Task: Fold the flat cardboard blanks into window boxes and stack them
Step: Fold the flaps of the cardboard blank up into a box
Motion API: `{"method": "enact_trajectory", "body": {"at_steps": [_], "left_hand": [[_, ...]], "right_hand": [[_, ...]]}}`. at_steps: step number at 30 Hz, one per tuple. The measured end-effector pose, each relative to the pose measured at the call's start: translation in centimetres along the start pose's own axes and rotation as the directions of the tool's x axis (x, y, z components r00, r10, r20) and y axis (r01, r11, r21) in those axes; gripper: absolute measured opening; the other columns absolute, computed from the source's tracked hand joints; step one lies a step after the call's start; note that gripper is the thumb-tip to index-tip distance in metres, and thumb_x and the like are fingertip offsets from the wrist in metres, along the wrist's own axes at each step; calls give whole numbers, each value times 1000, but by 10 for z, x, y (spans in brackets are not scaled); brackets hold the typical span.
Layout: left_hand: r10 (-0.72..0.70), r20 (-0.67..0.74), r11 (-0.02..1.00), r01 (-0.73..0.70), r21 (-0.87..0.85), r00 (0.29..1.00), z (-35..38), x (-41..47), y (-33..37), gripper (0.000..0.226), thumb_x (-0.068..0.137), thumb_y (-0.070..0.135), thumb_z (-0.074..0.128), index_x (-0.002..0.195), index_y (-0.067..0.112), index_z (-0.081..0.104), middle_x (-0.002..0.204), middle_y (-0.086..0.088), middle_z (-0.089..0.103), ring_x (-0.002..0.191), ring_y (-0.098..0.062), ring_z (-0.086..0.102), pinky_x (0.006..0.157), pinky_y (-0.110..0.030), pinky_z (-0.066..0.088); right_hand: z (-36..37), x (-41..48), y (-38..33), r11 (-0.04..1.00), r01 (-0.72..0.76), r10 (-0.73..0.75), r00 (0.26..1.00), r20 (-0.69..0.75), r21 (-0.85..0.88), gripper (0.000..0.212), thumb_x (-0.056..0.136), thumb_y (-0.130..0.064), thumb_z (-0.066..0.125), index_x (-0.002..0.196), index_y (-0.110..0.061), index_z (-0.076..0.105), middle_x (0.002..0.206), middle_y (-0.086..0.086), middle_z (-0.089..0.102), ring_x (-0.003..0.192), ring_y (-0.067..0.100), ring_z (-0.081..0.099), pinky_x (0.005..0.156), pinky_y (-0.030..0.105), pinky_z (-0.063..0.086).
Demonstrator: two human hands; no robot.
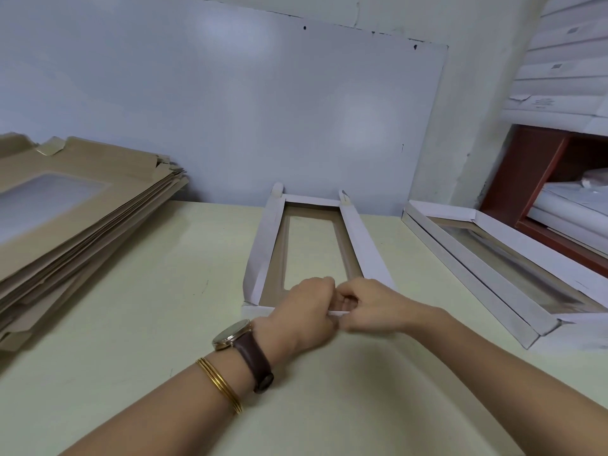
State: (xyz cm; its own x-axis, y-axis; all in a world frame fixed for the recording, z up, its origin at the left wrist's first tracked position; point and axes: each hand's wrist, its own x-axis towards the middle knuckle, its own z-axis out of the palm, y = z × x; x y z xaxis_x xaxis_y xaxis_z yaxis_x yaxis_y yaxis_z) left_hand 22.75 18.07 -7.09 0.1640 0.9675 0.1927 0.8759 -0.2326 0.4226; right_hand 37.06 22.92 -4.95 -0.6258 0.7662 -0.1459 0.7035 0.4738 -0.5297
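A half-folded window box (357, 240) lies on the pale table (164, 324) ahead of me, white side walls raised, brown inside with a clear window. My left hand (304, 312), with a watch and bangles on its wrist, and my right hand (371, 306) meet at the box's near end. Both pinch the white near flap between curled fingers. A stack of flat brown blanks (75, 225) with windows lies at the left. Folded boxes (493, 268) are stacked at the right.
A grey-white board (230, 110) leans against the wall behind the table. At the far right stands a red-brown shelf (526, 179) holding white packages, with more white boxes piled above it.
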Motion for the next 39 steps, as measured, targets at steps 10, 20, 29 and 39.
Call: {"method": "enact_trajectory", "body": {"at_steps": [10,20,29,39], "left_hand": [[-165,-170,986,156,-62,972,-51,1,-32,14,77,6,58,86,18,60,92,0,49,93,-23,53,79,-28,42],[-510,18,844,497,200,860,-77,4,-82,9,77,11,67,83,17,67,97,-7,60,87,-25,60,61,-25,43],[-551,39,810,523,265,833,-64,5,-82,21,71,14,69,68,14,48,73,-1,52,62,-17,52,45,-21,37],[-577,81,794,536,287,812,-64,16,-71,9,66,15,63,66,14,55,42,4,55,34,-10,53,42,-18,42]], "right_hand": [[14,-4,7,902,225,-207,974,86,-369,28,96,-11,41,120,-22,50,95,-1,43,90,24,47,79,37,41],[27,1,-23,870,221,-189,975,116,-440,53,73,9,36,116,-20,47,97,2,36,94,26,41,81,49,46],[40,13,-33,907,210,-174,976,129,-366,40,76,-4,38,87,-42,33,87,-6,34,86,26,45,80,50,46],[41,12,-32,904,198,-167,979,113,-378,40,79,-6,38,91,-43,35,89,-3,36,87,29,47,79,48,47]]}}
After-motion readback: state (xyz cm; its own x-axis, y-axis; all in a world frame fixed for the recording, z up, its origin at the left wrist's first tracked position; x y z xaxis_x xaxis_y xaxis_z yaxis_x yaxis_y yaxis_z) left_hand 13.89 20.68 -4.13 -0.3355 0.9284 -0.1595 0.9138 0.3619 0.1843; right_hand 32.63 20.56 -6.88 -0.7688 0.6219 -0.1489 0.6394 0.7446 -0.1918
